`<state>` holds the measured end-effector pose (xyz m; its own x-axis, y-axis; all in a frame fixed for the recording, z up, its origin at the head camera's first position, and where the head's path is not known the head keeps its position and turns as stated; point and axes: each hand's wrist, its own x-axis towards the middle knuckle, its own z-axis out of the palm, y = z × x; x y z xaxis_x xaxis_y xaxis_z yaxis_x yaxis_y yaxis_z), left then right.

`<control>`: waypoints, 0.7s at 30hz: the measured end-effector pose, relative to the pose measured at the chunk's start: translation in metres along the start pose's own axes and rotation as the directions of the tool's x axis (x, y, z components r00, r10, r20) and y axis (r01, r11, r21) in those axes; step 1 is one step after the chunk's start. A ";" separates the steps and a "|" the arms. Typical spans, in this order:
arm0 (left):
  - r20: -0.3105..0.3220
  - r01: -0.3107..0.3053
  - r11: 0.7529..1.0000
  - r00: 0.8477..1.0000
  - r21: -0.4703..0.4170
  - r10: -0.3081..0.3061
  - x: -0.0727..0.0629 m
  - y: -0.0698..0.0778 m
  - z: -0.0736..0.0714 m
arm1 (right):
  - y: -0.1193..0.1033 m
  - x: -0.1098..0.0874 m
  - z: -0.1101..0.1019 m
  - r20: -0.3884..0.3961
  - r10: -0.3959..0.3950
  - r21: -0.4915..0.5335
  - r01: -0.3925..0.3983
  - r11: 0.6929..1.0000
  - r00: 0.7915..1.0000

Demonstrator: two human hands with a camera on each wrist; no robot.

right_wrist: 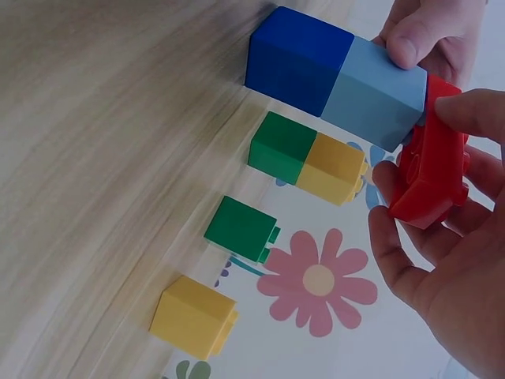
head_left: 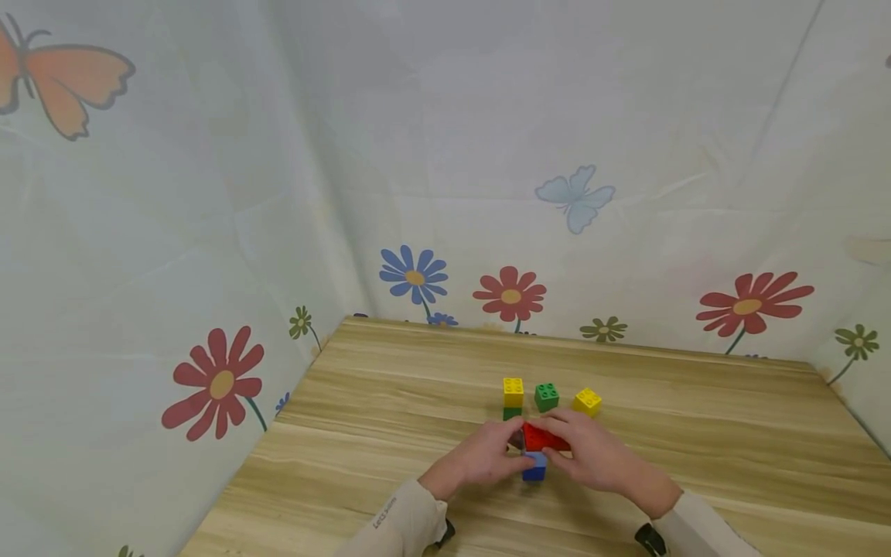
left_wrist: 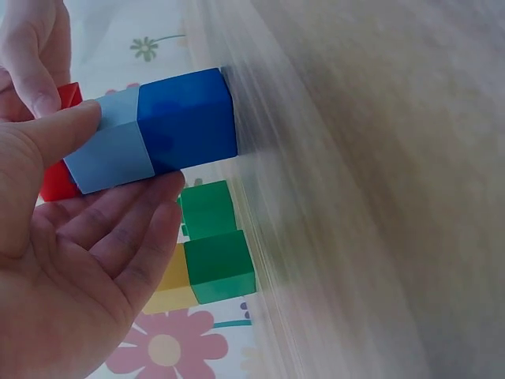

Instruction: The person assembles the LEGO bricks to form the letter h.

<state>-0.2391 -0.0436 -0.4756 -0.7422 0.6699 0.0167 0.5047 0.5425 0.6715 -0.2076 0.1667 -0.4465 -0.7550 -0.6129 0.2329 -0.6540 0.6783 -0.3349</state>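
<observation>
A light blue toy brick (left_wrist: pixel 114 146) sits on a dark blue brick (left_wrist: pixel 189 122), making a short upright stack on the table. My left hand (head_left: pixel 480 455) holds this stack, with the thumb against the light blue brick and the other fingers on its far side. On top is a longer red brick (right_wrist: pixel 434 166), one end at the light blue brick and the rest jutting out to the right. The thumb and fingers of my right hand (head_left: pixel 600 455) grip the red brick.
Behind the hands stands a yellow brick (head_left: pixel 513 391) stacked on a green brick (head_left: pixel 512 414). A single green brick (head_left: pixel 547 397) and a single yellow brick (head_left: pixel 588 402) lie to its right. The wooden table (head_left: pixel 390 379) meets a flower-printed curtain (head_left: pixel 445 209) at the back.
</observation>
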 end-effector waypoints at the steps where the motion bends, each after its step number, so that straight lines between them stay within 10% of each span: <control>1: 0.000 -0.003 1.000 1.000 0.002 0.003 0.000 0.000 0.000 | 0.000 0.000 0.000 0.006 0.000 0.004 0.000 1.000 1.000; 21: 0.002 -0.017 1.000 1.000 0.001 0.017 -0.001 0.001 -0.001 | 0.000 0.002 -0.003 0.026 -0.031 0.017 0.031 0.999 0.999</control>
<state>-0.2388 -0.0442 -0.4744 -0.7324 0.6803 0.0263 0.5178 0.5316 0.6703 -0.2097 0.1670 -0.4431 -0.7327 -0.6443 0.2191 -0.6761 0.6523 -0.3427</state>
